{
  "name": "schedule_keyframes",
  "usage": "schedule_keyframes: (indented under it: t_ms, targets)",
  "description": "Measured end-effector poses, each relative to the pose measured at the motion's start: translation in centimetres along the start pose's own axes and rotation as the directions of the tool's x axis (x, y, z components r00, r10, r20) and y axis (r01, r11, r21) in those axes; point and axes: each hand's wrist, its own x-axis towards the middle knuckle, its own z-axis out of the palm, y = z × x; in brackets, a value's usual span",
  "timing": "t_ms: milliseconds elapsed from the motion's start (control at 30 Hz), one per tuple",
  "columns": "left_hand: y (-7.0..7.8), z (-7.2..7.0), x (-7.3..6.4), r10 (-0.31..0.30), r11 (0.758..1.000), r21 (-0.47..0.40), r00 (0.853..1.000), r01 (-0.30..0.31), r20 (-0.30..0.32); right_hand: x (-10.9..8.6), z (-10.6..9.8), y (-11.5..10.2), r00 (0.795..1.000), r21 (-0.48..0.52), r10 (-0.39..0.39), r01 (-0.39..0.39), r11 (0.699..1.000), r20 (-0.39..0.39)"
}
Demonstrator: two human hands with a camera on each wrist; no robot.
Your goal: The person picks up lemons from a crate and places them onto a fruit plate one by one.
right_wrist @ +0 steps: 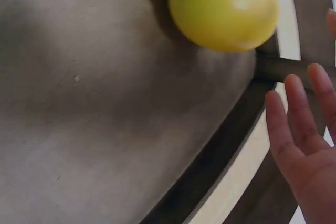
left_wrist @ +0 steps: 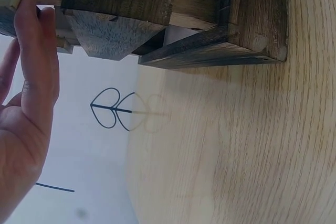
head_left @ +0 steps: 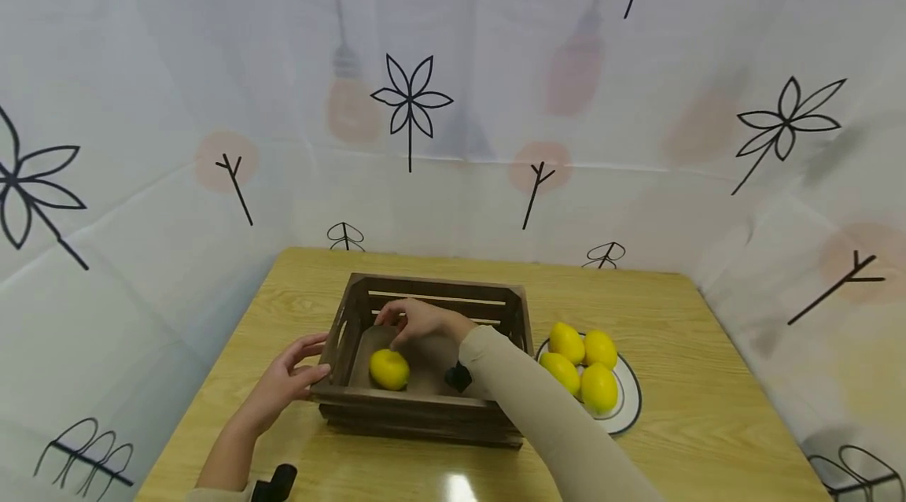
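Observation:
A brown slatted wooden crate [head_left: 418,425] stands on the table with one yellow lemon [head_left: 389,370] lying inside at its left. In the right wrist view, this lemon [right_wrist: 223,11] shows a green spot at one end. My right hand [head_left: 422,321] is inside the crate, behind the lemon and apart from it, with fingers spread and nothing held. Outside, my left hand [head_left: 279,384] rests on the crate's left side, thumb by the front corner. Its straight fingers [left_wrist: 37,51] touch the crate's edge in the left wrist view.
Right of the crate, a white dark-rimmed plate [head_left: 626,406] carries several lemons [head_left: 599,388]. My right forearm [head_left: 545,423] crosses over the crate's front right rim. A patterned white cloth [head_left: 439,203] hangs behind the wooden table [head_left: 708,376].

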Motion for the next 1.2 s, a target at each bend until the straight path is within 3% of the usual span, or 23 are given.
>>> schedule_keyframes:
  t_ms: [300, 533, 700, 967, 1200]
  targets:
    - [0.1, -0.1, 0.1, -0.004, 1.0, 0.0, 1.0, 0.004, 0.005, 0.3, 1.3, 0.1, 0.987, -0.119, 0.145, -0.136, 0.983, 0.068]
    - [0.0, -0.2, 0.1, 0.003, 1.0, -0.003, 1.0, -0.003, 0.02, 0.2, 2.6, 0.2, 0.96, -0.18, 0.261, -0.241, 0.954, 0.097]
    - [-0.1, -0.2, 0.2, 0.0, 1.0, -0.011, 1.0, 0.0, 0.009, 0.2, 3.2, 0.2, 0.955, -0.163, 0.278, -0.259, 0.952, 0.105]
    - [-0.1, -0.3, 0.3, -0.008, 1.0, -0.003, 1.0, 0.008, 0.002, 0.3, 3.0, 0.1, 0.951, -0.249, 0.299, -0.272, 0.93, 0.08]
    - [0.3, -0.4, 0.3, -0.011, 1.0, 0.007, 1.0, 0.011, 0.006, 0.3, 1.7, -0.7, 0.962, -0.172, 0.261, -0.246, 0.954, 0.074]
